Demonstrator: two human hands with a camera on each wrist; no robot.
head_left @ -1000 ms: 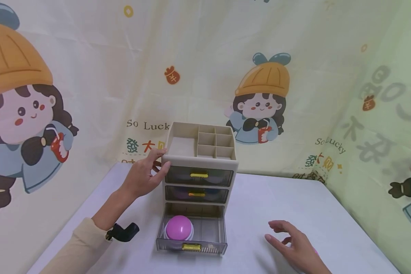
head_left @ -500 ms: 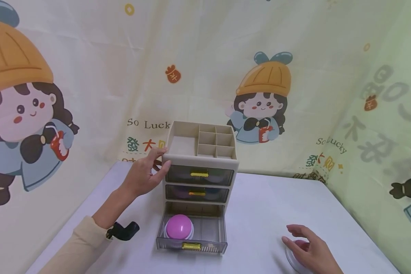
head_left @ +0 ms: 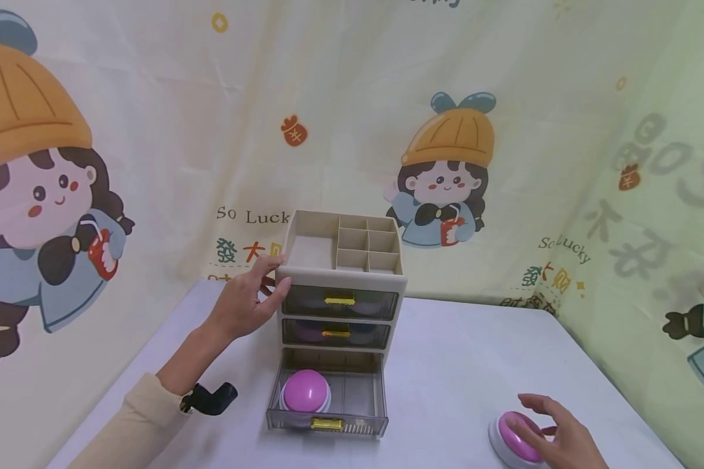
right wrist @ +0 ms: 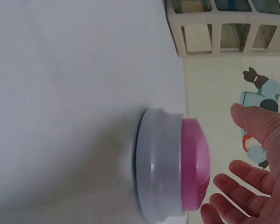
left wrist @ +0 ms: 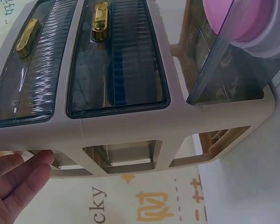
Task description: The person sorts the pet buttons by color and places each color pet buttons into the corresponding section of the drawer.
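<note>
My left hand point(head_left: 243, 299) grips the upper left corner of a beige desktop drawer organizer point(head_left: 343, 279), thumb at the front edge. In the left wrist view its fingers point(left wrist: 30, 179) reach the side frame by an opening. The bottom drawer point(head_left: 358, 384) is pulled out and holds a pink dome push button point(head_left: 306, 391) on a white base. A second pink push button point(head_left: 522, 436) sits on the table at the right. Over it hovers my right hand point(head_left: 563, 436), fingers spread and loosely bent. The right wrist view shows a gap between the fingers point(right wrist: 240, 189) and the dome.
Above the pulled-out drawer are two closed dark drawers with gold handles point(head_left: 339, 301). The organizer's top has open compartments point(head_left: 368, 241). A white table point(head_left: 446, 365) carries everything, and a printed cloth point(head_left: 340, 78) hangs behind and beside it.
My right hand has moved right and toward the near edge, uncovering the second button under it. My left hand, the organizer and the open drawer stay as they were.
</note>
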